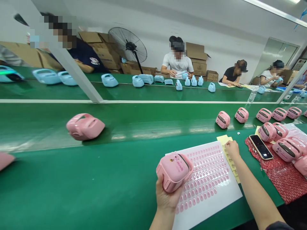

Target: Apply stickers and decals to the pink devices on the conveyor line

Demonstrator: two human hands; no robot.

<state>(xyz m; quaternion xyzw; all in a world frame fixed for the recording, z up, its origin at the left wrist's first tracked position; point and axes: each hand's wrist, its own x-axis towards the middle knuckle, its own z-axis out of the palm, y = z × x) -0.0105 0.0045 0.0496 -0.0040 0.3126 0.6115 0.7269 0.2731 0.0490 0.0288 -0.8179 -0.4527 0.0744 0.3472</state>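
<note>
My left hand [168,196] is wrapped round a pink plastic housing with a carry handle [172,171], held tilted above the near end of a white sheet [208,204]. A printed picture and a dark window show on the housing. Rows of small pink oval stickers [203,174] cover the sheet. Beyond its right edge, my right hand [232,149] has its fingers pinched together at a strip of yellow sticker paper [233,166]. Whatever those fingertips hold, if anything, is too small to make out.
More pink housings stand on a green conveyor belt [144,123] and on red bubble wrap [283,179] at right, beside a phone [261,147]. Metal posts [79,75] rise beyond the belt. Several people sit across, with blue housings [109,80] before them. A fan [130,46] stands behind.
</note>
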